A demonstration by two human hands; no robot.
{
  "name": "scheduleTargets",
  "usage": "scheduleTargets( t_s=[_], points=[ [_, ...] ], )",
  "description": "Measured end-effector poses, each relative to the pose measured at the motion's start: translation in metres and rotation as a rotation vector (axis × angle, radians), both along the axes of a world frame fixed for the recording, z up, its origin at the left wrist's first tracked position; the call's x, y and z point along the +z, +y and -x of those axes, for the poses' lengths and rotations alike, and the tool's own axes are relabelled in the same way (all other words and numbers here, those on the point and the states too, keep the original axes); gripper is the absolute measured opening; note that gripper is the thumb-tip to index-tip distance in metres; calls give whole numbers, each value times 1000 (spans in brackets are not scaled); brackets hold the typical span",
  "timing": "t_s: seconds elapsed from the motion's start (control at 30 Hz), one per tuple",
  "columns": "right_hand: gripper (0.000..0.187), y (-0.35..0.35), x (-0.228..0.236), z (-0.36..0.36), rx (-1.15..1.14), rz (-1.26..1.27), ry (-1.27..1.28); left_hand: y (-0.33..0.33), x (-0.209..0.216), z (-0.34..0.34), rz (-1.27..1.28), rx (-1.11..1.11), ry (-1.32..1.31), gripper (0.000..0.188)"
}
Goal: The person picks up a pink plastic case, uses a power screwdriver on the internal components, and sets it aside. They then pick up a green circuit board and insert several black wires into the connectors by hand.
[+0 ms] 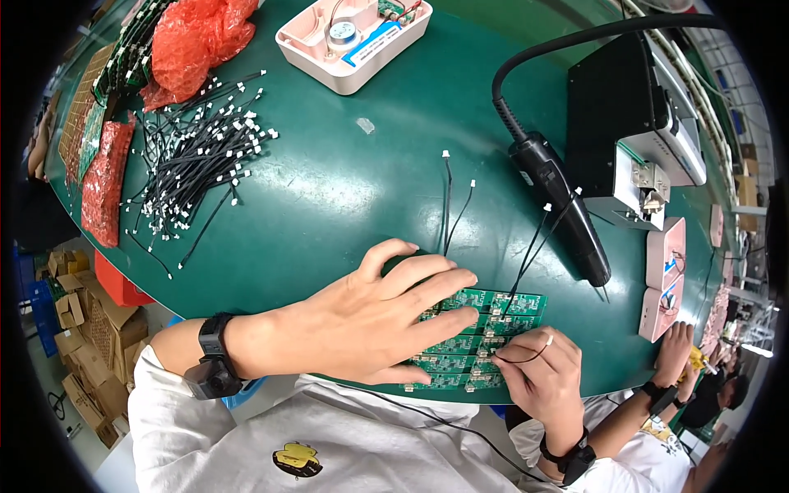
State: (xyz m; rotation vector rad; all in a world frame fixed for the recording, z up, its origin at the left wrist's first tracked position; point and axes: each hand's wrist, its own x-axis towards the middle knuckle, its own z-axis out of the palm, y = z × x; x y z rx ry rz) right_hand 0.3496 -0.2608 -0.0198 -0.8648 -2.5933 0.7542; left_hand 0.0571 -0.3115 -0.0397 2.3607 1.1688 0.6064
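A green circuit board panel, made up of several small boards, lies near the table's front edge. My left hand rests over its left side, fingers spread and palm down. At the panel's right side, my right hand pinches a thin black cable with a white plug, one end down at a board's connector. Two black cables stretch away beyond my left fingers. Another pair of black cables runs from the panel toward the far right. My left fingers hide part of the boards.
A pile of black cables lies left, beside red bubble wrap. An open pink housing sits at the back. A black electric screwdriver lies right, near a black box-shaped machine. A co-worker's hand is at far right.
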Motion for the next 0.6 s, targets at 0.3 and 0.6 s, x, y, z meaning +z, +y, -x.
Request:
scheduleTargets(
  t_s=[0.3, 0.6],
  points=[
    [18, 12, 0, 6, 34, 4, -42, 0, -3, 0, 18, 23, -11, 78],
    [17, 12, -1, 11, 26, 5, -31, -3, -4, 1, 42, 30, -13, 88]
  ],
)
